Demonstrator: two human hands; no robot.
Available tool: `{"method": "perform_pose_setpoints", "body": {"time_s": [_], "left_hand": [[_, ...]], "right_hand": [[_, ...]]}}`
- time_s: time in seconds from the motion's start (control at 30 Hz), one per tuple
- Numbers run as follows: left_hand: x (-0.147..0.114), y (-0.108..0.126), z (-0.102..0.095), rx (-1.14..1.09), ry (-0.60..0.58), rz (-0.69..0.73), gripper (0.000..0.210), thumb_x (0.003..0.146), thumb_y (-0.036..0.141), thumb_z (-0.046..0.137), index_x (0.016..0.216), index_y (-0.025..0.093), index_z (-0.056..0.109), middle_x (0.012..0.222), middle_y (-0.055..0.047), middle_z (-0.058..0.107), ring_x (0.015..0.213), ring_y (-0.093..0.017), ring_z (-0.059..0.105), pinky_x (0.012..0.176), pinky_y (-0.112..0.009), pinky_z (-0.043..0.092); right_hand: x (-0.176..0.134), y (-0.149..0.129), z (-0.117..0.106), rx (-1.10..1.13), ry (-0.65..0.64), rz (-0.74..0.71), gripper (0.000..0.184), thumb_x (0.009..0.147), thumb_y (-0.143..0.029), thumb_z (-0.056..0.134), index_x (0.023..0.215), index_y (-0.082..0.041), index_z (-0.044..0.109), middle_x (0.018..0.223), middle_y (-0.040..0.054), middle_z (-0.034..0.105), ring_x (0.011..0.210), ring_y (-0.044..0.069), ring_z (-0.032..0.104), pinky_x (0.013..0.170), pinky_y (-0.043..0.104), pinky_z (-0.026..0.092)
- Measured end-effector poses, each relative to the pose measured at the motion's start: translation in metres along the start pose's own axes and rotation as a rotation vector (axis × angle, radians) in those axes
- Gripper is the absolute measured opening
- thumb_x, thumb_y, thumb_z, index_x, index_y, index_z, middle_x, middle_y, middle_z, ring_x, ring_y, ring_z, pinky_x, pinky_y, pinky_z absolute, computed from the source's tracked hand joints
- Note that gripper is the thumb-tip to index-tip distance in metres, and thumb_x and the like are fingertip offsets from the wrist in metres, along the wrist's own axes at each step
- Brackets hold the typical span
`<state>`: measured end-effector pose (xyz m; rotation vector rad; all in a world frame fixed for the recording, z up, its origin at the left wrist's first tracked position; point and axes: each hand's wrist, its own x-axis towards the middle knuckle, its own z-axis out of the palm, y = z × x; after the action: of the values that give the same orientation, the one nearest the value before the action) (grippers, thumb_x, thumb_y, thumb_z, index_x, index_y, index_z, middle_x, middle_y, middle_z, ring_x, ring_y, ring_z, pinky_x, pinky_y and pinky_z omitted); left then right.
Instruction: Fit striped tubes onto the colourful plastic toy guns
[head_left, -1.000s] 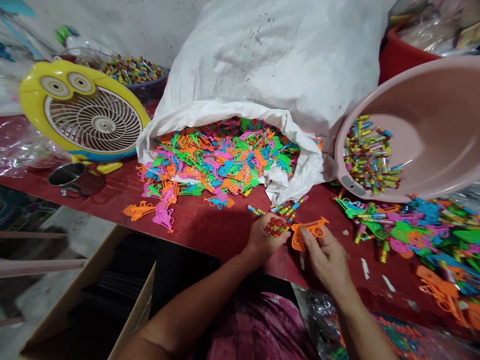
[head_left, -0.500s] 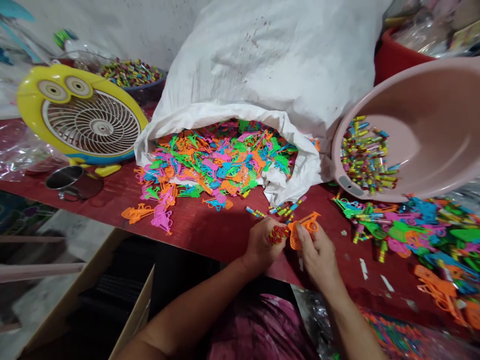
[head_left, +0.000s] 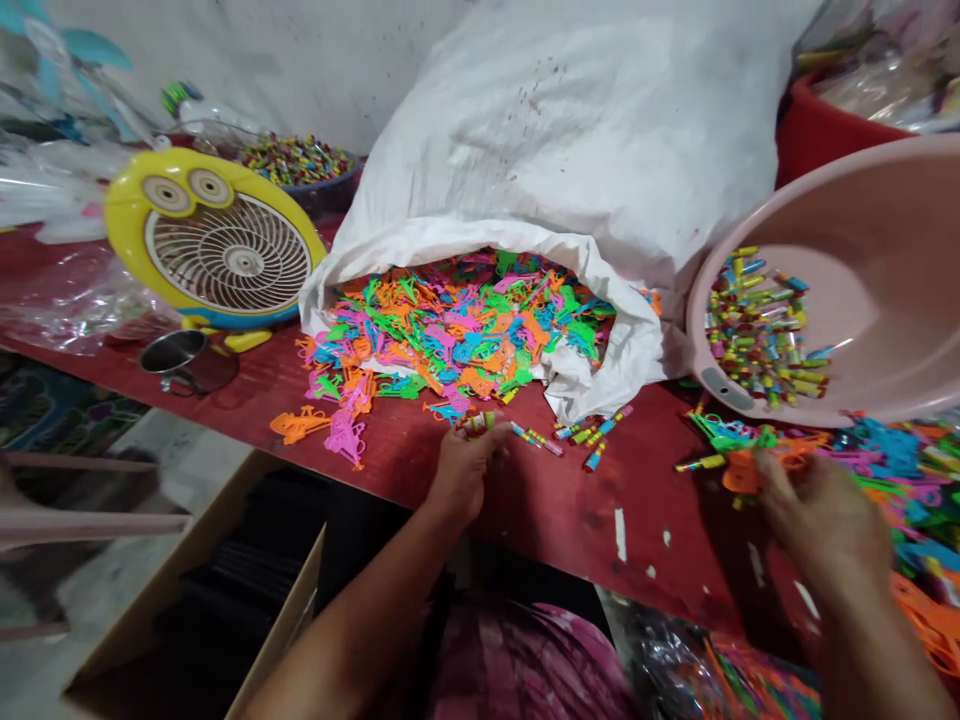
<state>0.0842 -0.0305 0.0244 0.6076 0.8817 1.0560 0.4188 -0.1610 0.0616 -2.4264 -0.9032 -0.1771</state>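
orange plastic piece (head_left: 741, 472) is pinched in the right hand (head_left: 829, 525) — left hand (head_left: 459, 468) curled around small tubes (head_left: 480, 423).

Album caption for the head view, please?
Left hand with striped tubes, right hand with an orange piece, over a red table.

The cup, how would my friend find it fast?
Start at the big white sack, then look left to the yellow fan. The cup stands on the red table, just in front of the fan. It's shiny metal with a handle, unlike the bright toys nearby.
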Motion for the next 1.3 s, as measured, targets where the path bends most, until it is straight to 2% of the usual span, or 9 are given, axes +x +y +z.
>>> {"method": "perform_pose_setpoints", "body": {"time_s": [0.1,0.17,0.23,0.37,0.53,0.7,0.97,1.2,1.3], "left_hand": [[-0.001,0.008,-0.011,-0.005,0.035,0.044,0.032,0.065,0.027,0.079,0.089,0.01,0.066,0.056,0.002,0.056,0.048,-0.009,0.048,0.044,-0.019,0.035],[-0.001,0.003,-0.012,0.003,0.05,0.069,0.029,0.066,0.026,0.078,0.087,0.01,0.066,0.056,0.002,0.057,0.047,-0.009,0.048,0.043,-0.019,0.035],[0.0,-0.004,-0.01,-0.007,0.045,0.084,0.027,0.066,0.026,0.078,0.084,0.011,0.064,0.059,0.002,0.058,0.049,-0.009,0.05,0.044,-0.019,0.035],[0.004,-0.013,-0.005,-0.002,0.022,0.126,0.024,0.067,0.026,0.079,0.075,0.013,0.06,0.06,0.004,0.056,0.048,-0.006,0.047,0.045,-0.018,0.035],[0.002,-0.008,-0.005,0.045,-0.012,0.132,0.026,0.066,0.027,0.08,0.073,0.014,0.059,0.058,0.005,0.054,0.047,-0.006,0.044,0.046,-0.017,0.035],[0.0,-0.005,-0.005,0.025,0.003,0.133,0.026,0.063,0.027,0.081,0.073,0.014,0.061,0.059,0.004,0.056,0.05,-0.006,0.046,0.05,-0.018,0.038],[0.005,-0.008,0.0,0.0,0.037,0.19,0.026,0.067,0.03,0.079,0.074,0.014,0.061,0.063,0.001,0.063,0.053,-0.008,0.05,0.056,-0.02,0.04],[0.004,-0.02,0.012,-0.003,-0.082,0.109,0.025,0.066,0.029,0.078,0.075,0.015,0.06,0.061,0.002,0.061,0.053,-0.01,0.053,0.058,-0.021,0.042],[0.002,-0.023,0.016,0.014,-0.129,0.089,0.026,0.066,0.031,0.079,0.074,0.015,0.059,0.058,0.002,0.058,0.051,-0.009,0.051,0.054,-0.021,0.04]], "right_hand": [[0.002,-0.008,0.0,-0.291,0.208,0.109,0.049,0.075,-0.051,0.07,0.111,-0.017,0.07,0.092,0.0323,0.063,0.085,0.04,0.061,0.054,0.043,0.024],[-0.011,-0.034,0.01,-0.229,0.336,-0.033,0.056,0.08,-0.047,0.067,0.125,-0.013,0.064,0.108,0.0351,0.059,0.104,0.043,0.057,0.059,0.046,0.029],[-0.03,-0.072,0.027,-0.01,0.264,-0.27,0.046,0.087,-0.042,0.06,0.123,-0.014,0.064,0.107,0.0281,0.062,0.106,0.037,0.057,0.068,0.045,0.038],[-0.058,-0.154,0.079,0.41,-0.245,-0.534,0.03,0.094,-0.037,0.052,0.114,-0.017,0.063,0.099,0.0125,0.067,0.086,0.024,0.062,0.074,0.036,0.047],[-0.046,-0.212,0.129,0.006,-0.118,-0.938,0.042,0.09,-0.01,0.044,0.129,-0.02,0.058,0.127,0.0145,0.056,0.099,0.028,0.054,0.075,0.037,0.043],[-0.029,-0.209,0.134,-0.09,-0.155,-1.126,0.028,0.092,-0.017,0.05,0.113,-0.02,0.068,0.116,0.0115,0.063,0.095,0.028,0.051,0.078,0.038,0.042],[-0.061,-0.171,0.093,0.321,-0.306,-0.996,0.025,0.097,-0.025,0.048,0.113,-0.021,0.066,0.106,0.0094,0.067,0.097,0.025,0.057,0.084,0.038,0.044],[-0.097,-0.15,0.08,0.943,-0.734,-0.233,0.024,0.088,-0.044,0.064,0.087,-0.019,0.062,0.072,0.0017,0.064,0.063,0.016,0.058,0.06,0.027,0.047],[-0.101,-0.144,0.068,1.05,-0.832,-0.102,0.029,0.085,-0.046,0.067,0.096,-0.02,0.062,0.077,0.0029,0.066,0.066,0.017,0.061,0.066,0.029,0.051]]}}
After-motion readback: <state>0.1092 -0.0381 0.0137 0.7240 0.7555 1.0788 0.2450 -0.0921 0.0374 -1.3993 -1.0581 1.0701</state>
